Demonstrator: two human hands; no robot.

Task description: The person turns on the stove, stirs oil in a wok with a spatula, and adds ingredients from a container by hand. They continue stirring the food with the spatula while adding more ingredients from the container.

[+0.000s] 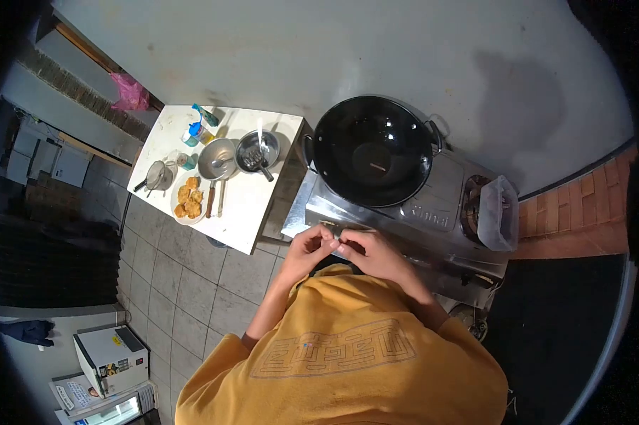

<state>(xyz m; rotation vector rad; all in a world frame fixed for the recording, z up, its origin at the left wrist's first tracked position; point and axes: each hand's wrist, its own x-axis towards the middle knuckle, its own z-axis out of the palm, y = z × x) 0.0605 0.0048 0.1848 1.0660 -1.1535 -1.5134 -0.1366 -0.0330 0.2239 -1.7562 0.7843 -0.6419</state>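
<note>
Together, the bare hands (336, 248) meet at the fingertips before the silver metal stove (319, 205), whose burner bears the black wok (374, 152); whether they pinch anything, I cannot tell.

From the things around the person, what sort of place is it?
Probably a kitchen, perhaps a simple home one: a black wok sits on a metal gas stove, and a white table beside it holds metal bowls and a plate of fried-looking food.
</note>
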